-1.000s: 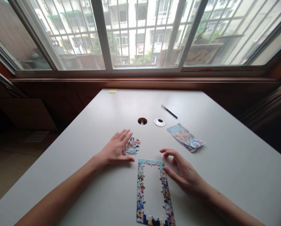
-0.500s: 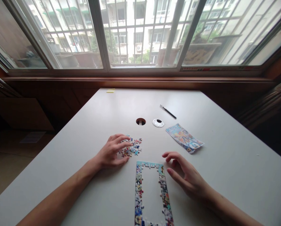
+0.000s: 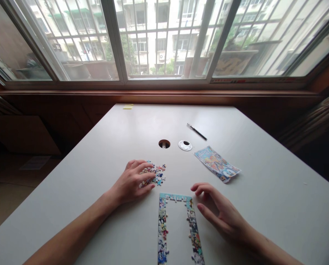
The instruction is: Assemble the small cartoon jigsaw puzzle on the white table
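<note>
My left hand (image 3: 135, 181) rests over the left side of a pile of loose jigsaw puzzle pieces (image 3: 160, 173), fingers apart and reaching across them. Part of the pile is hidden under that hand. In front of me lies a partly joined puzzle border (image 3: 162, 224), with bare table inside it; its near end runs out of view. My right hand (image 3: 219, 209) hovers by the border's upper right corner, fingers curved and apart, nothing visible between thumb and fingertips.
A creased picture sheet (image 3: 216, 163) lies to the right on the white table (image 3: 106, 221). Beyond it are a black pen (image 3: 197, 131), a round metal cover (image 3: 185, 145) and a cable hole (image 3: 164, 144). A yellow sticky note (image 3: 128, 106) is at the far edge.
The fingers of my left hand have shifted slightly right over the loose pieces. My right hand keeps nearly the same pose. The whole view has tilted up a little.
</note>
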Available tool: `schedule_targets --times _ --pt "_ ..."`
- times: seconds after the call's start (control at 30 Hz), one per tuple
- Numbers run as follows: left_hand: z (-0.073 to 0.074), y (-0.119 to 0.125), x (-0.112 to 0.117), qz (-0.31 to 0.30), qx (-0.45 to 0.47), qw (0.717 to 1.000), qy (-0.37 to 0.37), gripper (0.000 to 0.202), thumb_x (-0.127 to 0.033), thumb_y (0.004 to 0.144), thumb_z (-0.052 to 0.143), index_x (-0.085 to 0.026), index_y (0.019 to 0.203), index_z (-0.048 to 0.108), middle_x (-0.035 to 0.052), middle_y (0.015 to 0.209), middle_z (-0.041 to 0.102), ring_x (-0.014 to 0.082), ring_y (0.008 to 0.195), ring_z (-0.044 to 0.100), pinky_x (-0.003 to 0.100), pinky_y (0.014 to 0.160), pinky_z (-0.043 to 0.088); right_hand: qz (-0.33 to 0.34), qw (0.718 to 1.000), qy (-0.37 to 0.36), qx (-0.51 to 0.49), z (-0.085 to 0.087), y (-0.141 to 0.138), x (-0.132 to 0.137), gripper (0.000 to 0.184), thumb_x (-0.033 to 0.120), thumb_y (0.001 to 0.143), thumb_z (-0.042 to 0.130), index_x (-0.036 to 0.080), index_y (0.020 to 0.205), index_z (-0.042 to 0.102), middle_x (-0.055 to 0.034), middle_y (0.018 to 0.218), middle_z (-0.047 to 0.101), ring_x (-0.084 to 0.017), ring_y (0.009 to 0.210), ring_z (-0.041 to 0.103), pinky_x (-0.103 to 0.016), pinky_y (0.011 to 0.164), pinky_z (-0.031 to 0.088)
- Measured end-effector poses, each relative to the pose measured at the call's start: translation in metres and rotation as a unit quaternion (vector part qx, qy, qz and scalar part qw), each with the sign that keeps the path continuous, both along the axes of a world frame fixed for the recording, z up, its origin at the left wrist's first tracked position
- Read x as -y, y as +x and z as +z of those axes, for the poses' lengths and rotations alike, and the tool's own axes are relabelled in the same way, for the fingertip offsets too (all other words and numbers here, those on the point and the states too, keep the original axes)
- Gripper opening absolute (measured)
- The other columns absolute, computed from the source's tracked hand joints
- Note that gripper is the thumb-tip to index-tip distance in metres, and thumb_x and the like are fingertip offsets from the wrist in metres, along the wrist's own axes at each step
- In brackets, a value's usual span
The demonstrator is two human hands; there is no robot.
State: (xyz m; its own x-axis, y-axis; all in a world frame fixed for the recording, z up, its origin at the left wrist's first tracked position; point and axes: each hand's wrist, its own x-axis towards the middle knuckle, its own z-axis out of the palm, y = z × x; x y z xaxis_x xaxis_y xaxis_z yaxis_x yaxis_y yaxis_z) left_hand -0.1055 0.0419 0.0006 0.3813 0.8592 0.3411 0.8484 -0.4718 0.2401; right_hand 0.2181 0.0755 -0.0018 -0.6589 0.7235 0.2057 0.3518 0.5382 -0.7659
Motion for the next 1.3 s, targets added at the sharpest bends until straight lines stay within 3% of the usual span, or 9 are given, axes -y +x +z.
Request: schedule_targets --times 0.23,0.6,0.83,1.03,1.3 --pt "0.002 0.001 -0.001 0.017 0.028 0.999 0.006 0.015 -0.023 0.088 0.056 -0.025 0.094 0.069 0.0019 0.109 0.069 0.0231 0.110 0.055 0.045 0.103 0.033 0.006 1.000 -0.005 0.006 0.000 0.000 0.000 0.019 0.027 0.096 0.048 0.025 0.114 0.045 -0.0107 0.120 0.056 -0.021 0.101 0.059 -0.033 0.083 0.052" --pt "0.001 -0.002 -0.002 0.059 0.082 0.995 -0.004 0.006 -0.024 0.085 0.064 -0.024 0.085 0.069 -0.0014 0.101 0.072 0.0200 0.102 0.059 0.043 0.100 0.030 0.006 1.000 0.013 -0.009 0.002 -0.001 0.000 0.020 0.024 0.094 0.049 0.025 0.114 0.047 -0.0106 0.118 0.057 -0.021 0.101 0.059 -0.031 0.082 0.052" --pt "0.007 -0.004 -0.001 -0.025 0.085 0.996 -0.034 0.010 -0.023 0.079 0.068 -0.025 0.088 0.070 -0.0007 0.102 0.071 0.0208 0.104 0.057 0.040 0.099 0.030 0.014 1.000 0.018 -0.012 -0.001 -0.001 0.001 0.020 0.022 0.094 0.049 0.024 0.114 0.045 -0.0105 0.117 0.056 -0.020 0.099 0.058 -0.030 0.081 0.051" --pt "0.002 -0.013 -0.005 0.031 0.074 0.997 -0.010 0.018 -0.016 0.085 0.058 -0.027 0.092 0.070 0.0002 0.106 0.068 0.0208 0.106 0.056 0.039 0.096 0.033 0.015 1.000 0.014 -0.009 0.000 0.000 0.000 0.021 0.021 0.094 0.050 0.025 0.114 0.045 -0.0090 0.118 0.055 -0.019 0.100 0.057 -0.029 0.083 0.050" --pt "0.003 -0.029 -0.012 0.158 0.100 0.982 0.020 0.019 -0.014 0.085 0.056 -0.025 0.086 0.070 0.0008 0.098 0.068 0.0209 0.098 0.058 0.038 0.091 0.038 0.011 1.000 0.011 -0.021 0.000 -0.001 0.000 0.021 0.021 0.093 0.051 0.024 0.113 0.046 -0.0096 0.117 0.055 -0.020 0.099 0.058 -0.029 0.081 0.051"
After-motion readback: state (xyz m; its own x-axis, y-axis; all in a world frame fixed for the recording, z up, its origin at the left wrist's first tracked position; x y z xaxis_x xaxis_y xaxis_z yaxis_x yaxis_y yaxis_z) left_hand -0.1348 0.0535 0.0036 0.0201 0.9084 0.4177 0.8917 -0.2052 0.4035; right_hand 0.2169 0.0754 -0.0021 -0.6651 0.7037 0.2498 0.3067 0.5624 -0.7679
